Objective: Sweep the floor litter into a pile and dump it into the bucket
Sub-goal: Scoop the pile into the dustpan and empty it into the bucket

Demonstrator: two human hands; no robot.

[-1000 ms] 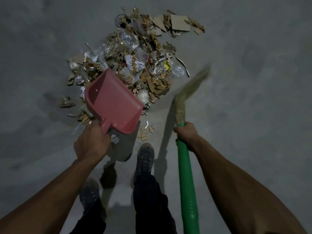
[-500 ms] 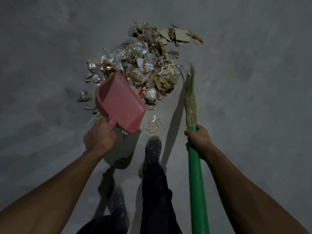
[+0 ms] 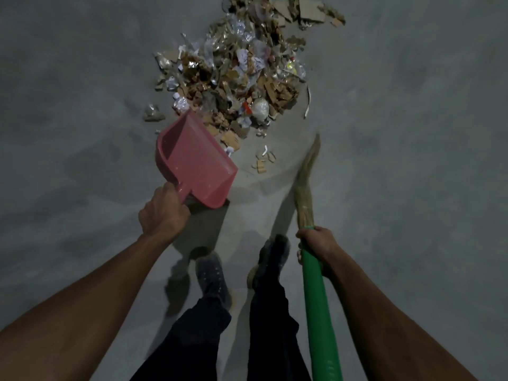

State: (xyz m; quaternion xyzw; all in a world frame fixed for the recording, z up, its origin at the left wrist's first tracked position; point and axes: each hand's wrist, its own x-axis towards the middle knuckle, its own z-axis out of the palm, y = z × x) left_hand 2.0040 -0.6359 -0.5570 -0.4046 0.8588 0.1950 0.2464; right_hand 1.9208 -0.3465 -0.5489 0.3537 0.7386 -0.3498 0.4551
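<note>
Left hand (image 3: 162,211) wrapped around the short handle of a pink plastic dustpan (image 3: 193,163), holding it raised above the floor, tilted, open mouth toward the near edge of the litter. Pan itself empty, its shadow cast on the concrete just below and behind. Right hand (image 3: 316,247) clenched around a broom (image 3: 316,284) where its glossy green plastic shaft meets the straw-coloured bristle bundle (image 3: 306,188); shaft running back toward the body along the right forearm, bristles stretching forward and slightly right, tip blurred, close to the floor just right of the litter.

Heaped ahead of both hands, a pile of floor litter (image 3: 239,70): torn brown cardboard scraps, crumpled clear plastic wrappers, bits of white paper, a small red piece. Near the dustpan's front lip, a few stray cardboard crumbs (image 3: 264,160) lying apart from the main heap, between pan and bristles. Farther out, a flat cardboard sheet (image 3: 309,9) at the pile's far edge. Below, two dark shoes (image 3: 214,276) and dark trousers on grey concrete floor (image 3: 412,133). Dim lighting throughout.
</note>
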